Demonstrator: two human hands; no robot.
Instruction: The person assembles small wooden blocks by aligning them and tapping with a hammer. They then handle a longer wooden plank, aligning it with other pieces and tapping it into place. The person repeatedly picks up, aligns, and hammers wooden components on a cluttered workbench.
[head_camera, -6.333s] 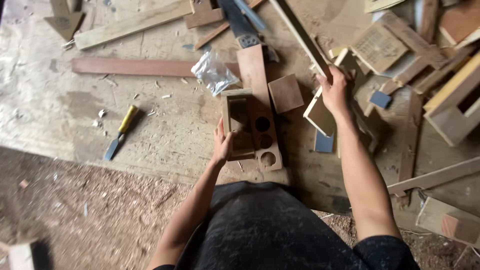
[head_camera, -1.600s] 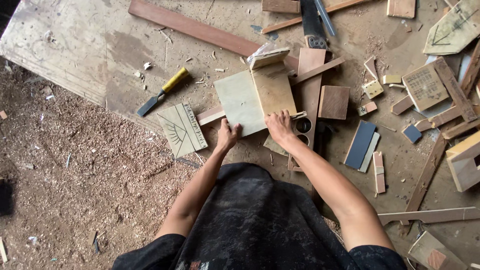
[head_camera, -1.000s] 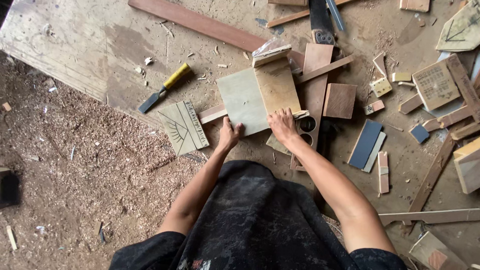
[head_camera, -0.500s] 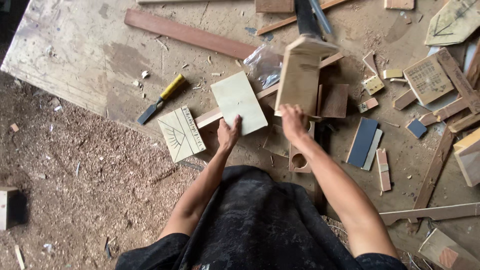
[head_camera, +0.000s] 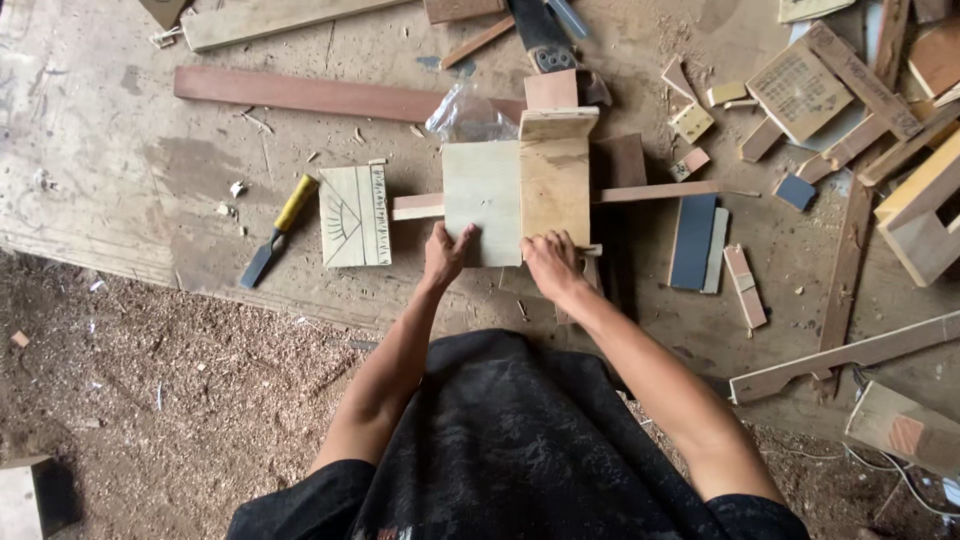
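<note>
My left hand (head_camera: 446, 254) rests on the near edge of a pale square wooden panel (head_camera: 482, 198). My right hand (head_camera: 549, 264) presses the near end of a tan wooden board (head_camera: 554, 185) that lies flush against the panel's right side. A short block (head_camera: 558, 122) sits across the board's far end. Both pieces lie over a thin wooden strip (head_camera: 655, 191) that runs left to right beneath them. A clear plastic bag (head_camera: 464, 115) lies just beyond the panel.
A square board with a drawn fan pattern (head_camera: 354, 215) and a yellow-handled chisel (head_camera: 281, 229) lie to the left. A long reddish plank (head_camera: 310, 94) lies beyond. A dark blue slab (head_camera: 693, 241), a handsaw (head_camera: 545, 38) and several offcuts lie right. Sawdust covers the ground (head_camera: 140, 380).
The tan board, raised on end half a second ago, now lies flat beside the pale panel. Both hands have shifted onto the near edges of the two pieces.
</note>
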